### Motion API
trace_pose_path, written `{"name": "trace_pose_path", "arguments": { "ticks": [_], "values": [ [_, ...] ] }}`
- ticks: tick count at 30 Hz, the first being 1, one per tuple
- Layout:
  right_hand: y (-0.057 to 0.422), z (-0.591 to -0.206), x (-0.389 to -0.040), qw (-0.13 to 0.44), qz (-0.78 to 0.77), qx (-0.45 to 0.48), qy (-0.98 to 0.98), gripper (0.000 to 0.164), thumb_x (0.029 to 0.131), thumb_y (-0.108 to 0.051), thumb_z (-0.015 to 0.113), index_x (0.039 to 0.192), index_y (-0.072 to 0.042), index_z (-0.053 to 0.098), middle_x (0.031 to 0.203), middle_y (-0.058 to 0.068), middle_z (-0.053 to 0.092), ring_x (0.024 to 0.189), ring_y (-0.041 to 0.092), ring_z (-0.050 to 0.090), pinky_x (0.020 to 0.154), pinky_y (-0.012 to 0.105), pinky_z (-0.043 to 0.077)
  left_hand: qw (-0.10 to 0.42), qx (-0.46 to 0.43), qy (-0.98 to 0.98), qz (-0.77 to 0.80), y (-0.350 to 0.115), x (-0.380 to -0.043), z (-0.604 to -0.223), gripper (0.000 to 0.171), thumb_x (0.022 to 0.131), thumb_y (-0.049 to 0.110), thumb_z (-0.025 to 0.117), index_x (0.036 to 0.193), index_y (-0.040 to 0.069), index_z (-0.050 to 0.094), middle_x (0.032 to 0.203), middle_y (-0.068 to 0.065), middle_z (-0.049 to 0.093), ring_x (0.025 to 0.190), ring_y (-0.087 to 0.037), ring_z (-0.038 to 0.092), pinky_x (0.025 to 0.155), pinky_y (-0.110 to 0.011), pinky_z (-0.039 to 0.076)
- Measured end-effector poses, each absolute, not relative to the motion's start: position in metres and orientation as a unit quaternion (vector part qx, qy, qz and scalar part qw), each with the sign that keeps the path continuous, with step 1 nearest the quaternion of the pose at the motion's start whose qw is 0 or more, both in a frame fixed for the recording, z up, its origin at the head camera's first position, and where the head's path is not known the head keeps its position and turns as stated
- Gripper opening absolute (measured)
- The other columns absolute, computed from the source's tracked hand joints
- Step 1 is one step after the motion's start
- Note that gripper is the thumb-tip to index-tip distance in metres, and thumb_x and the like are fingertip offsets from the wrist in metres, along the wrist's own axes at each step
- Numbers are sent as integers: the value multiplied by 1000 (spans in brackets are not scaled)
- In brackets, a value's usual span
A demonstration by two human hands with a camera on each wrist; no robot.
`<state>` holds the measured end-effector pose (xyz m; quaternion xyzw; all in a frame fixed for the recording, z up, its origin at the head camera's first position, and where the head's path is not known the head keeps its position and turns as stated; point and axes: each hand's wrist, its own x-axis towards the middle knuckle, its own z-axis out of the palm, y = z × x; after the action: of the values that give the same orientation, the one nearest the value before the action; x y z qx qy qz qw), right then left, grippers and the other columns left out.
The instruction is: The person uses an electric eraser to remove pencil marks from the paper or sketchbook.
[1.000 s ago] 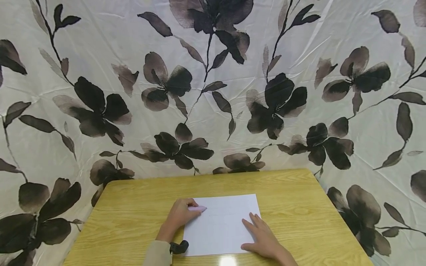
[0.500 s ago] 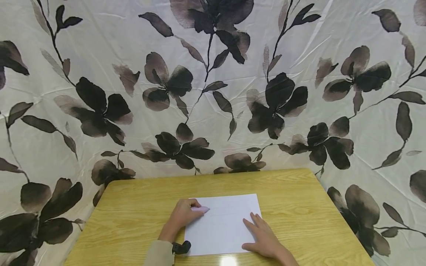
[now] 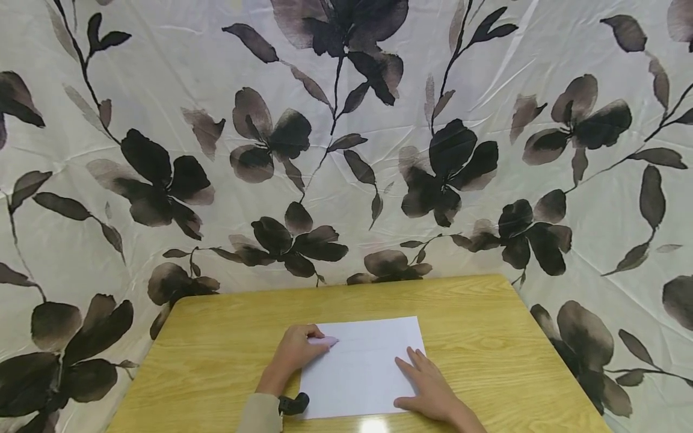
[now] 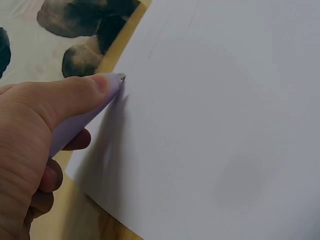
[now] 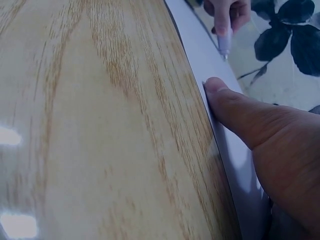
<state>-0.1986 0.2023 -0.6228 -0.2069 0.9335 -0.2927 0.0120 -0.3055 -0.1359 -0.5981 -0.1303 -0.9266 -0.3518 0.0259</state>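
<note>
A white sheet of paper (image 3: 363,373) lies on the wooden table. My left hand (image 3: 295,349) grips a lavender utility knife (image 3: 320,341) near the sheet's upper left edge. In the left wrist view, the thumb presses along the utility knife (image 4: 80,125), whose short metal tip points onto the paper (image 4: 215,125). Whether the tip touches the paper is hard to tell. Faint thin lines show on the sheet beyond the tip. My right hand (image 3: 428,385) rests with spread fingers on the sheet's right edge; its thumb (image 5: 235,100) lies at the paper's near edge.
The yellow wood-grain table (image 3: 216,343) surrounds the paper. A floral cloth (image 3: 346,180) hangs behind and at both sides of it. A black wrist device (image 3: 293,403) sits on the left wrist beside the sheet's lower left corner.
The left hand with the utility knife shifts very slightly right, then slightly back. The right hand and the paper keep their places; the head view itself drifts a little.
</note>
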Motion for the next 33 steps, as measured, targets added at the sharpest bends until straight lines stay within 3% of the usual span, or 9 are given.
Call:
{"name": "trace_pose_path", "arguments": {
  "ticks": [33],
  "values": [
    [199,-619,-195,13,-301,-208,930,84,81,-58,68,144,-7,46,153,26,26,139,47,18,104,65,17,39,-139,-928,-344,-138,-304,-601,17,73,37,84,80,29,71,85,10,66,78,-12,54,72,-35,45]
  ]
}}
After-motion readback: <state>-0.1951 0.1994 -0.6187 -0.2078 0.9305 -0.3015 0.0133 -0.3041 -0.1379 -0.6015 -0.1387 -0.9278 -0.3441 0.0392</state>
